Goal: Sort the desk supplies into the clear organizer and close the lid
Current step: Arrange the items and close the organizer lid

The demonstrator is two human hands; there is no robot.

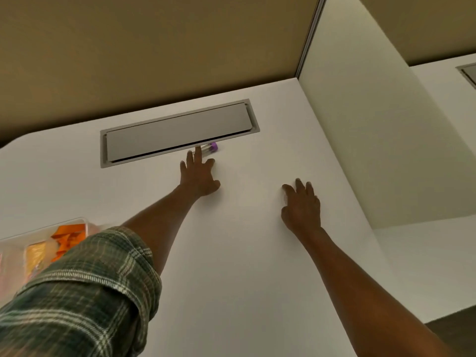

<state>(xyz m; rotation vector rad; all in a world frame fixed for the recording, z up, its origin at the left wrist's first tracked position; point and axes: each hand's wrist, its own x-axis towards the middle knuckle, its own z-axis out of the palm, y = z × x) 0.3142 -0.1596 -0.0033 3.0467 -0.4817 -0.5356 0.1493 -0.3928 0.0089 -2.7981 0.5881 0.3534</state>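
Note:
My left hand point(198, 173) stretches far across the white desk point(231, 253), fingers spread and straight. Its fingertips reach a small clear tube with a purple cap point(211, 147), which lies blurred beside the edge of the grey cable hatch. My right hand point(301, 204) rests flat on the desk to the right, fingers relaxed, holding nothing. The clear organizer point(59, 225) sits at the left edge, partly hidden behind my plaid sleeve, with orange and yellow items inside it.
A grey metal cable hatch point(177, 132) is set into the desk at the back. A tan partition wall point(154, 47) rises behind the desk. A white divider panel point(373, 124) stands on the right, with another desk beyond it.

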